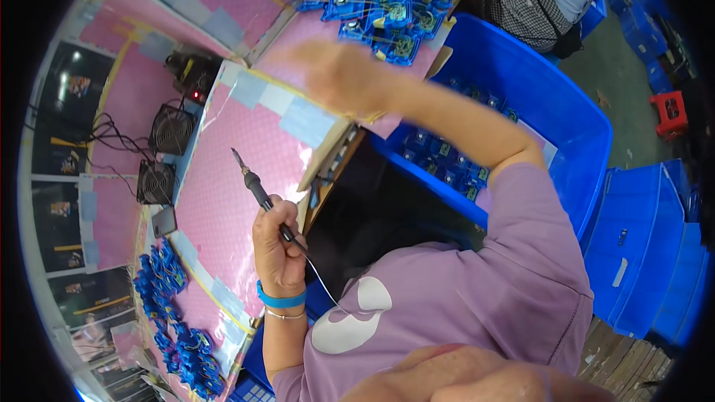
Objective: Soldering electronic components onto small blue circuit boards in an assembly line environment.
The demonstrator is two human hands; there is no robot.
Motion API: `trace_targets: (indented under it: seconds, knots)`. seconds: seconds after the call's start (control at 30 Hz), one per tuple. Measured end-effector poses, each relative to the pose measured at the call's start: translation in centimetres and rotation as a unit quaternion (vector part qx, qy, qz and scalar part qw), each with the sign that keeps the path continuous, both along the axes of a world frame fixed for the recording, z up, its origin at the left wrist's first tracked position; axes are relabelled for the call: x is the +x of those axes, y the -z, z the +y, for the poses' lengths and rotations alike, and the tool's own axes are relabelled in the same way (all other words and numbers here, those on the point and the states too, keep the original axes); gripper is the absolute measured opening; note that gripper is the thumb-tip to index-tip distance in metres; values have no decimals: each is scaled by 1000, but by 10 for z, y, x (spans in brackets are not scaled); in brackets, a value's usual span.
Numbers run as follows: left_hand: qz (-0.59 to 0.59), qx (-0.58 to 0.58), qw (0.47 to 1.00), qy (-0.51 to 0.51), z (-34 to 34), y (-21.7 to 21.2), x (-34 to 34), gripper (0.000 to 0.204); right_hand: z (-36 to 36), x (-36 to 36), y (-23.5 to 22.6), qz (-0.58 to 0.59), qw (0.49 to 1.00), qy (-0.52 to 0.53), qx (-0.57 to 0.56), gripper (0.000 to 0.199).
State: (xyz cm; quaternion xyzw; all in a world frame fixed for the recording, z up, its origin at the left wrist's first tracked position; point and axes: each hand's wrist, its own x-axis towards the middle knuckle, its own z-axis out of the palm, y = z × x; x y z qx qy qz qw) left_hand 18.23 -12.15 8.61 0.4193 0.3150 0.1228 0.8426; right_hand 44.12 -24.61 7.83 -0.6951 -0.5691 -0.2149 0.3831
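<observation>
Here, gripping a black soldering iron (256, 187) in the curled left hand (278, 244), with a blue band (281, 298) round the wrist, and pointing it away from the body over the pink-covered worktop (216, 197). Out in front with the right hand (339, 78), near the crowded blue assemblies (391, 6), but too blurred to make out whether spread, curled or holding anything. Over to the left, past two black fans (171, 132) to a string of blue parts (192, 359); over to the right, under the outstretched forearm (447, 113), into a big blue tub (570, 138) loaded with more.
</observation>
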Motion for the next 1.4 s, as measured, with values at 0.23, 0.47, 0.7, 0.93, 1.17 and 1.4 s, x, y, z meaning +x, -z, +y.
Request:
trace_targets:
  seconds: [0.23, 0.47, 0.7, 0.93, 1.17, 1.4]
  knots:
    - [-34, 40, 994, 99, -25, -9, 76, 29, -126, 304, -31, 76, 890, 443, 73, 36]
    - [44, -11, 988, 145, -39, 16, 150, 25, -265, 555, -11, -25, 834, 541, -99, 40]
    - [75, -20, 989, 124, -42, 28, 185, 57, -221, 590, 50, 134, 872, 416, -221, 64]
    - [69, -24, 985, 154, -43, 24, 200, 67, -222, 566, 44, 256, 860, 323, -301, 82]
    - [27, -44, 986, 159, -44, 22, 220, 74, -235, 529, 27, 366, 850, 246, -289, 70]
    - [21, -42, 984, 172, -30, 34, 224, 71, -231, 526, 64, 300, 882, 202, -303, 68]
